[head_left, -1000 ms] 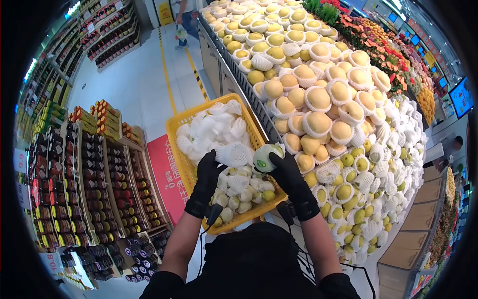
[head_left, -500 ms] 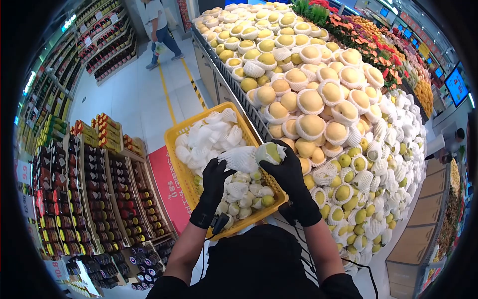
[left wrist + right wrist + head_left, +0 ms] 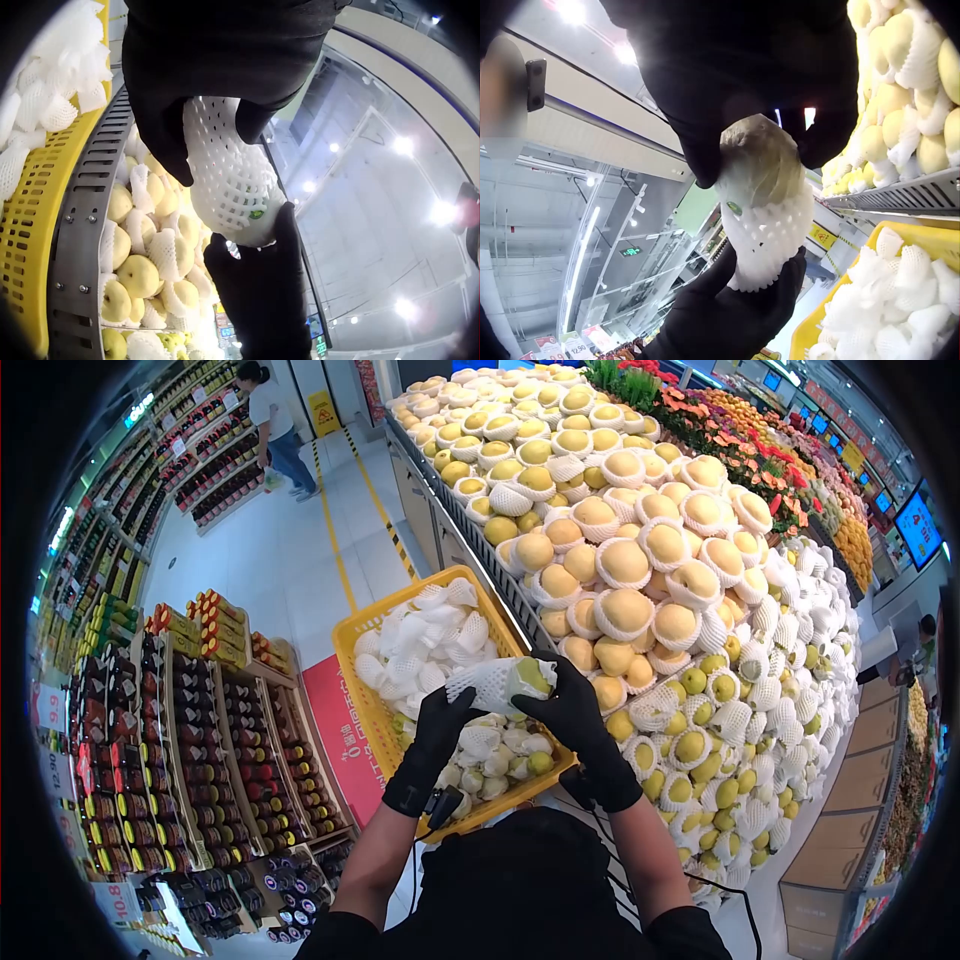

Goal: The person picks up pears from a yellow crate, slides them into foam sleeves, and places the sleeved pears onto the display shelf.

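Observation:
Between the two black-gloved hands is a pale green wrapped fruit with a green sticker, partly inside a white foam net. My left hand grips the net's far end, thumb and fingers around it. At the other end my right hand holds the fruit between thumb and fingers. In the right wrist view the net covers the fruit's lower part, while the wrapped upper part shows bare of net. The left wrist view shows the net stretched over most of the fruit.
Below the hands stands a yellow crate with loose foam nets and wrapped fruits. A fruit display with a dark rail rises at the right. Shelves of jars stand at the left; a person is in the far aisle.
The net has gone from beside the fruit to partly over it, as the hands came closer together. The person in the aisle has moved left.

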Demonstrator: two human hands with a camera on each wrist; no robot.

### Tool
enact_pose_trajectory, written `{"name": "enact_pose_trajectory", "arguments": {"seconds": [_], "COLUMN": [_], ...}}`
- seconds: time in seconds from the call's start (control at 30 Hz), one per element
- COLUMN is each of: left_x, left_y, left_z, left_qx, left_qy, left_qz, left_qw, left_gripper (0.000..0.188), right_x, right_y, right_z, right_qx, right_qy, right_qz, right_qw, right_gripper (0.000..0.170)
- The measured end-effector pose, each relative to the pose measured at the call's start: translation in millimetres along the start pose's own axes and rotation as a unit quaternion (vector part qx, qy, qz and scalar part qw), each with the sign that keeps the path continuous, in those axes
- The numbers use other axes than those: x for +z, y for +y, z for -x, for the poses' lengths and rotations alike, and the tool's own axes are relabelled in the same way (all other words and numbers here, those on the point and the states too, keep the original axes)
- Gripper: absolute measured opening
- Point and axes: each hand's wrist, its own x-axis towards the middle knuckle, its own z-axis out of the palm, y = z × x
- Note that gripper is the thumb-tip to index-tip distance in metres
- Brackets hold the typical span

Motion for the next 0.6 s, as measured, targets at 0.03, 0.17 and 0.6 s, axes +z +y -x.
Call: {"name": "enact_pose_trajectory", "arguments": {"seconds": [0.03,0.17,0.6], "left_x": [-1.2,-7.9,3.7], "left_y": [-1.7,-8.8,-16.2], "left_z": [-0.4,-1.4,-1.2], "left_qx": [-0.007,-0.033,-0.039], "left_qy": [-0.001,-0.036,-0.065], "left_qz": [0.034,0.126,0.142], "left_qw": [0.999,0.991,0.987], "left_gripper": [0.039,0.041,0.048], "right_x": [-0.5,2.8,6.1], "right_y": [1.2,25.1,29.2], "right_z": [-0.2,-1.9,6.5], "right_qx": [0.015,0.036,-0.034], "right_qy": [-0.006,-0.001,-0.024], "right_qz": [-0.019,-0.075,-0.009], "right_qw": [1.0,0.997,0.999], "right_gripper": [0.057,0.057,0.054]}}
